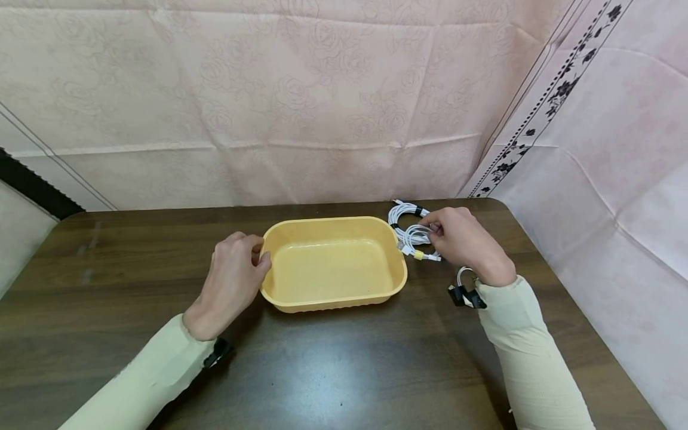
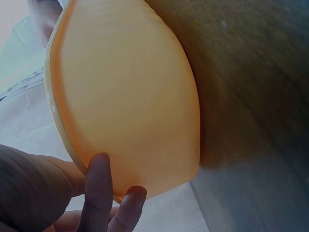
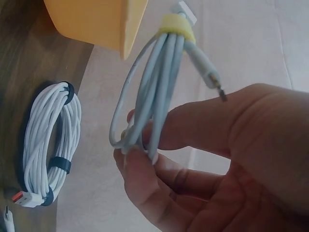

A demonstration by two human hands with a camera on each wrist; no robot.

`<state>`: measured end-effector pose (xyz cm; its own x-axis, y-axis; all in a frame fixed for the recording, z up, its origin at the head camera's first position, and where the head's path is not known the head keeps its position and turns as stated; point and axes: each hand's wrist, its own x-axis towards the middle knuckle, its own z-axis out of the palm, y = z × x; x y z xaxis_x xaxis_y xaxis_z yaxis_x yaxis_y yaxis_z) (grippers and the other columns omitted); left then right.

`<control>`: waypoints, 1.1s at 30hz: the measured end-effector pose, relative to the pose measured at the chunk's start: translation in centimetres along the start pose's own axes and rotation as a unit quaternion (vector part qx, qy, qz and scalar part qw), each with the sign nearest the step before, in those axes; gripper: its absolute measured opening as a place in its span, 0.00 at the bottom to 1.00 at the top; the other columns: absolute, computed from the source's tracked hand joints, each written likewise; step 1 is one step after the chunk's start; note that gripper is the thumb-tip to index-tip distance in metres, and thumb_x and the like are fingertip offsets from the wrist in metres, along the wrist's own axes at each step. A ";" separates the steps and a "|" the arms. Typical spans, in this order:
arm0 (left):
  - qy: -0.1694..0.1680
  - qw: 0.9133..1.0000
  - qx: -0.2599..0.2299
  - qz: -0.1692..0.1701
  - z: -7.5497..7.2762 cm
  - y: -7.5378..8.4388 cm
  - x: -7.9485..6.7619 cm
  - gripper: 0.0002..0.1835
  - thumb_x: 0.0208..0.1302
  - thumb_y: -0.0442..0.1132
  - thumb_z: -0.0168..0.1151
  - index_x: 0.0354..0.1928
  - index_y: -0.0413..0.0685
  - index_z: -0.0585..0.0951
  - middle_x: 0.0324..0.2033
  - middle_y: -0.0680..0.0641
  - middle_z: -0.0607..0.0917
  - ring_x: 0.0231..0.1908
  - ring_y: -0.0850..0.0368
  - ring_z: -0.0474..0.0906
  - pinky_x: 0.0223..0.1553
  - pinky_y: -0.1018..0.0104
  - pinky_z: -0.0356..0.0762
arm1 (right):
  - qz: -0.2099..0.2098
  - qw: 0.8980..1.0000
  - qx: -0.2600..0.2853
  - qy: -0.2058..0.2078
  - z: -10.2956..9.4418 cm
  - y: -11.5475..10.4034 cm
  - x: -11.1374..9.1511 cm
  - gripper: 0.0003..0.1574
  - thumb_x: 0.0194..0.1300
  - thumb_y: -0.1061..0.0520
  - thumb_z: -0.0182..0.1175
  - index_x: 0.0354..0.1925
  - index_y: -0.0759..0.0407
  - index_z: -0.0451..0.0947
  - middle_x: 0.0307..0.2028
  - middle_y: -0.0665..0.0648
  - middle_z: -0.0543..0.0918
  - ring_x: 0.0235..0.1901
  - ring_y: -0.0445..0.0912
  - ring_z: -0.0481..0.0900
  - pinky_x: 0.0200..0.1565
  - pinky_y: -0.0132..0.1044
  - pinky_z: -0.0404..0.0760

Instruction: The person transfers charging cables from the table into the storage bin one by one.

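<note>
A yellow plastic tub [image 1: 333, 304] stands on the brown table, its inside bare. My left hand [image 1: 232, 278] pinches the tub's left end, thumb at the rim and fingertips [image 2: 99, 169] against the outer wall. Beyond the tub's right end, my right hand [image 1: 464, 242] pinches a coiled white cable [image 3: 161, 87] bound with a yellow tie. Its plugs stick out beside the tie. A larger white cable coil [image 3: 48, 145] with black ties lies on the table behind it, partly overlapped by the held cable in the head view.
The table [image 1: 322, 370] is dark wood grain. A patterned pale cloth [image 1: 301, 107] hangs along its back edge, and another pale cloth [image 1: 623, 197] hangs at the right. Near the right wrist is a black strap [image 1: 466, 297] with a white cable loop.
</note>
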<state>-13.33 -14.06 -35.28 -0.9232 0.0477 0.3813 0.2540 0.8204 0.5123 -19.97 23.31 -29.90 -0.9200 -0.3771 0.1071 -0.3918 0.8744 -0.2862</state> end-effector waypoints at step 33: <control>-0.026 0.999 -0.002 -0.021 -0.3 0.2 0.2 0.12 0.66 0.31 0.61 0.46 0.27 0.85 0.34 0.35 0.83 0.34 0.45 0.80 0.34 0.53 0.86 | -0.019 1.000 0.011 -0.004 0.3 -0.9 1.3 0.19 0.62 0.69 0.54 0.42 0.57 0.89 0.25 0.51 0.79 0.27 0.45 0.72 0.36 0.39 0.73</control>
<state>-13.35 -14.07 -34.91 -0.9468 0.0420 0.3191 0.2151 0.8200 0.5303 -20.85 21.95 -29.84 -0.9044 -0.4124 0.1097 -0.4255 0.8524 -0.3039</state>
